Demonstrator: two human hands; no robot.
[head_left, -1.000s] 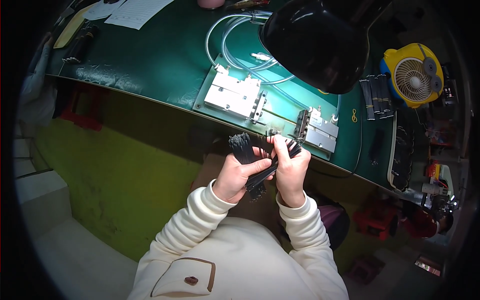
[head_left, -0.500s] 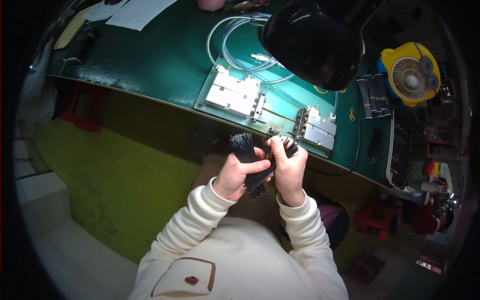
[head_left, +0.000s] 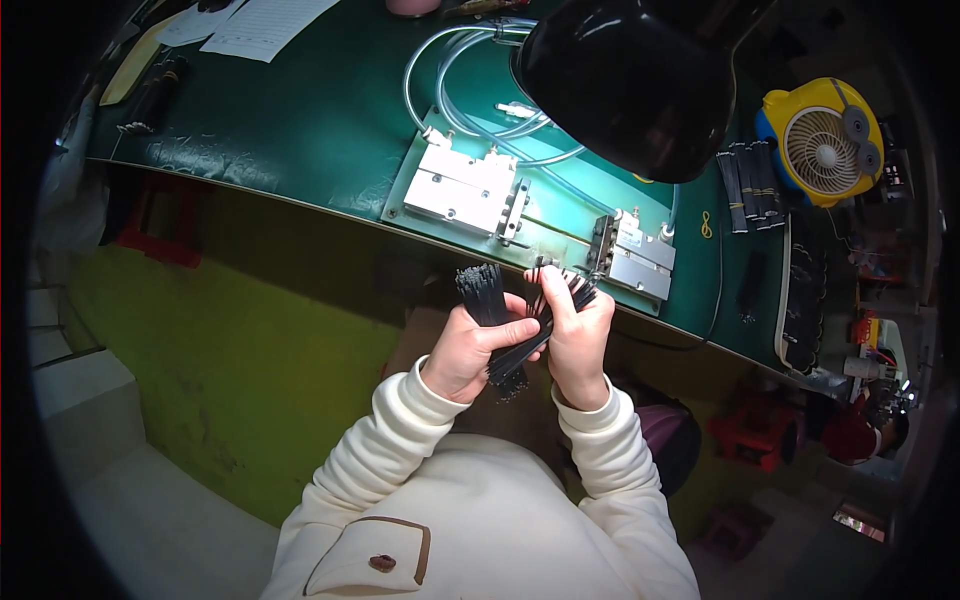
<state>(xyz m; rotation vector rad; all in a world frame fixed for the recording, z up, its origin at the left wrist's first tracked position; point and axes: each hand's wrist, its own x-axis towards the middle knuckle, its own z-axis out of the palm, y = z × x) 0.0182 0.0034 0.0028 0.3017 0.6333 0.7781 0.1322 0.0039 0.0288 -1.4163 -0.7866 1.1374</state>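
Note:
My left hand (head_left: 462, 356) is closed around a thick bundle of thin black wires (head_left: 484, 297), whose cut ends form a tight cluster at the top. My right hand (head_left: 580, 345) grips a second, looser bundle of black wires (head_left: 512, 355), which slants across the lower part of the first. Its upper ends fan out beside my right thumb. Both hands are close together just off the table's front edge, and my left thumb presses on the slanting wires. Palms and most fingertips are hidden.
On the green table (head_left: 270, 130) a plate carries two metal pneumatic blocks (head_left: 462, 190) with clear hoses (head_left: 410, 75). A black lamp (head_left: 625, 90) hangs over it. Wire bundles (head_left: 750, 185) and a yellow fan (head_left: 825, 145) stand right; papers (head_left: 265, 25) lie far left.
My right thumb has shifted slightly, and the upper ends of the wires in my right hand are more spread. The table view has moved slightly left; my left hand keeps its grip.

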